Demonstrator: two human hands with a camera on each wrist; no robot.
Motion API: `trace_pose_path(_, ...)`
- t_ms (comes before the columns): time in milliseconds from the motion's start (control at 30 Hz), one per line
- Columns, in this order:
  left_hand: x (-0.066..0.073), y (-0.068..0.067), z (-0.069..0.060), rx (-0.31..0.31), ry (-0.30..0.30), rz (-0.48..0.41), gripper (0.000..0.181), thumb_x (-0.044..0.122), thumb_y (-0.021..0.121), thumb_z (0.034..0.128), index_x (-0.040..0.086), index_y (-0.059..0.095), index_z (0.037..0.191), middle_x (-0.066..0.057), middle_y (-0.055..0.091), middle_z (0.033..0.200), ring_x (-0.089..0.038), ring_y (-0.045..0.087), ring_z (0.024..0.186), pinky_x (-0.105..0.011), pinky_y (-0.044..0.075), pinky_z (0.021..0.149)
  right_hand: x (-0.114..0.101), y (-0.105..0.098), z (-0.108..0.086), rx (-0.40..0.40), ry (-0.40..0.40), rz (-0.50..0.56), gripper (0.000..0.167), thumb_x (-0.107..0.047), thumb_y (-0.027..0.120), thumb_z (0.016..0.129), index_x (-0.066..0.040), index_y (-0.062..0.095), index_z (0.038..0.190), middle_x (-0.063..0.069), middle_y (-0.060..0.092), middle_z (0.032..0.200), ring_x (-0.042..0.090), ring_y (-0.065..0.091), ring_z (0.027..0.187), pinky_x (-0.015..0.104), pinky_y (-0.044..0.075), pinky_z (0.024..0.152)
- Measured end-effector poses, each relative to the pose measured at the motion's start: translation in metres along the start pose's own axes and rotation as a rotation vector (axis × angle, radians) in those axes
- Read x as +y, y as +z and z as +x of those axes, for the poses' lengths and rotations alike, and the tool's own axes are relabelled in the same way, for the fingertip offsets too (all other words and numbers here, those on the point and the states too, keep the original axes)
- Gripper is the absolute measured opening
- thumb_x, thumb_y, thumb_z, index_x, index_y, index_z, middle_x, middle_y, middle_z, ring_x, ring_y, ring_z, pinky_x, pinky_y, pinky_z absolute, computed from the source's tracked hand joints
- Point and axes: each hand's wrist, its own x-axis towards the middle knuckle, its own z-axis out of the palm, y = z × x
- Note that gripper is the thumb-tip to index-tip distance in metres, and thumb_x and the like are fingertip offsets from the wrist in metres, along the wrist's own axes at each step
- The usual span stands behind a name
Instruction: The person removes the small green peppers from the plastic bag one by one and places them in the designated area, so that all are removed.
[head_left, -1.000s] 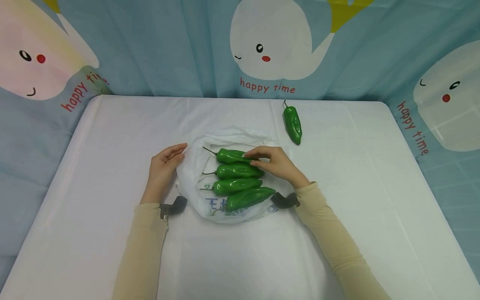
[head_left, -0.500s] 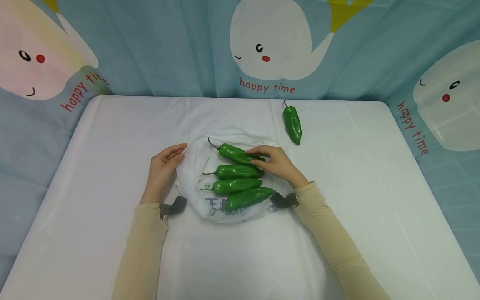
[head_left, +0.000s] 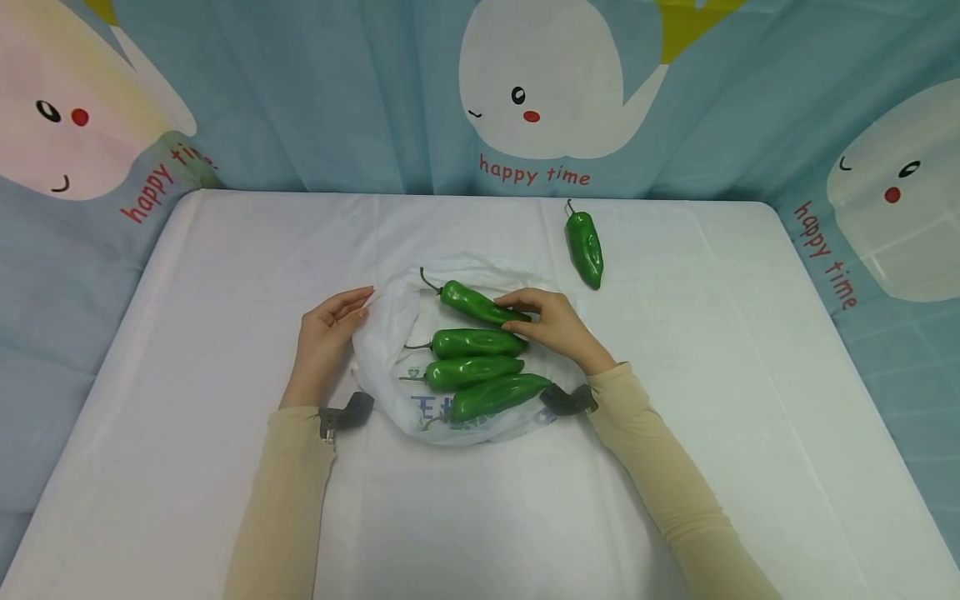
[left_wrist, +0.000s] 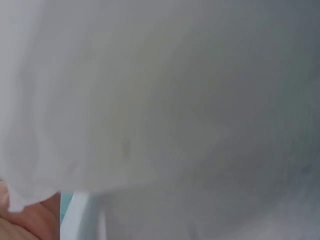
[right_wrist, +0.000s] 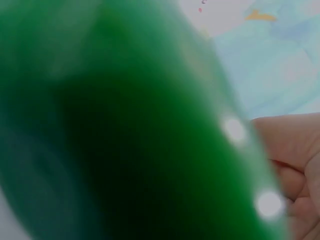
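In the head view a white plastic bag (head_left: pixel 390 400) lies with its mouth spread wide and several green peppers in it. My right hand (head_left: pixel 551 325) pinches the tapered end of the farthest pepper (head_left: pixel 468 302) between thumb and fingers; its stem points up and left. Below it lie three more peppers, roughly side by side: the upper (head_left: pixel 474 343), the middle (head_left: pixel 472 373) and the lowest (head_left: pixel 498 397). My left hand (head_left: pixel 326 333) holds the bag's left rim at its fingertips. White plastic (left_wrist: pixel 150 100) hides most of that hand in the left wrist view.
One separate green pepper (head_left: pixel 585 248) lies outside the bag near the table's back edge. White cloth covers the table (head_left: pixel 750 350). A blue whale-print curtain (head_left: pixel 337 100) hangs behind. Close and blurred, a pepper (right_wrist: pixel 175 150) fills much of the right wrist view.
The farthest pepper has turned, its stem end swinging up and away from the other peppers, while my right hand pinches its tip. My left hand and the bag stay put.
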Motion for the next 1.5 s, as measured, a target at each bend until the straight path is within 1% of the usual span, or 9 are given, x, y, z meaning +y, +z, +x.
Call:
trace_pose_path(133, 0.0010, 0.0005, -0.0002, 0.002, -0.003, 0.005, 0.034, 0.015, 0.059, 0.0943, 0.003, 0.059, 0.126, -0.013, 0.061, 0.123, -0.006, 0.056, 0.110, -0.013, 0.044, 0.087, 0.0009, 0.0004, 0.0002, 0.002, 0.011, -0.018, 0.035, 0.000, 0.073, 0.080, 0.003, 0.065, 0.114, 0.016, 0.064, 0.115, 0.029, 0.060, 0.108, 0.034, 0.046, 0.095)
trace_pose_path(333, 0.0020, 0.0010, -0.0006, -0.001, -0.008, 0.011, 0.035, 0.016, 0.059, 0.0946, 0.003, 0.059, 0.127, -0.015, 0.059, 0.124, -0.006, 0.056, 0.111, -0.013, 0.044, 0.088, 0.0026, 0.0014, 0.0008, 0.002, 0.037, -0.080, 0.035, -0.001, 0.073, 0.080, 0.002, 0.065, 0.114, 0.014, 0.064, 0.115, 0.027, 0.060, 0.108, 0.031, 0.046, 0.094)
trace_pose_path(533, 0.0019, 0.0011, -0.0010, -0.006, -0.006, 0.020, 0.035, 0.017, 0.059, 0.0947, 0.003, 0.059, 0.127, -0.015, 0.059, 0.125, -0.007, 0.055, 0.112, -0.013, 0.043, 0.089, 0.0026, 0.0022, 0.0009, 0.005, 0.032, -0.119, 0.035, -0.003, 0.073, 0.081, 0.002, 0.065, 0.114, 0.014, 0.064, 0.115, 0.027, 0.061, 0.105, 0.031, 0.047, 0.093)
trace_pose_path(667, 0.0018, 0.0010, -0.0012, -0.002, -0.008, 0.018, 0.035, 0.016, 0.059, 0.0945, 0.003, 0.059, 0.127, -0.015, 0.059, 0.125, -0.007, 0.056, 0.111, -0.013, 0.043, 0.089, 0.0028, 0.0017, 0.0006, 0.003, 0.029, -0.109, 0.034, -0.003, 0.073, 0.081, 0.002, 0.065, 0.113, 0.015, 0.064, 0.114, 0.027, 0.061, 0.105, 0.031, 0.047, 0.092)
trace_pose_path(1033, 0.0027, 0.0011, -0.0013, -0.010, -0.010, 0.022, 0.036, 0.017, 0.059, 0.0946, 0.003, 0.058, 0.128, -0.014, 0.060, 0.125, -0.007, 0.056, 0.111, -0.013, 0.043, 0.089, 0.0049, 0.0001, 0.0008, -0.031, 0.060, 0.008, 0.028, -0.005, 0.070, 0.085, 0.004, 0.066, 0.112, 0.017, 0.066, 0.110, 0.027, 0.062, 0.101, 0.036, 0.050, 0.088)
trace_pose_path(1133, 0.0027, 0.0012, -0.0012, -0.011, -0.011, 0.014, 0.036, 0.016, 0.059, 0.0946, 0.003, 0.058, 0.128, -0.014, 0.060, 0.125, -0.007, 0.056, 0.111, -0.013, 0.043, 0.088, 0.0050, -0.0001, 0.0009, -0.030, 0.059, -0.005, 0.028, -0.004, 0.068, 0.086, 0.004, 0.065, 0.113, 0.016, 0.065, 0.112, 0.026, 0.062, 0.103, 0.034, 0.050, 0.088)
trace_pose_path(1267, 0.0025, 0.0013, -0.0013, -0.011, -0.012, 0.012, 0.036, 0.016, 0.059, 0.0945, 0.003, 0.058, 0.128, -0.014, 0.060, 0.125, -0.007, 0.056, 0.111, -0.013, 0.043, 0.089, 0.0047, 0.0001, 0.0010, -0.012, 0.061, -0.050, 0.027, -0.004, 0.065, 0.088, 0.004, 0.065, 0.113, 0.016, 0.065, 0.113, 0.026, 0.062, 0.104, 0.032, 0.050, 0.088)
trace_pose_path(1500, 0.0015, 0.0013, -0.0013, -0.009, -0.005, 0.018, 0.035, 0.015, 0.059, 0.0945, 0.003, 0.058, 0.128, -0.013, 0.060, 0.124, -0.008, 0.055, 0.112, -0.014, 0.043, 0.089, 0.0049, 0.0011, 0.0000, 0.031, 0.062, -0.104, 0.025, -0.004, 0.063, 0.089, 0.003, 0.065, 0.113, 0.017, 0.065, 0.112, 0.027, 0.064, 0.101, 0.034, 0.051, 0.086)
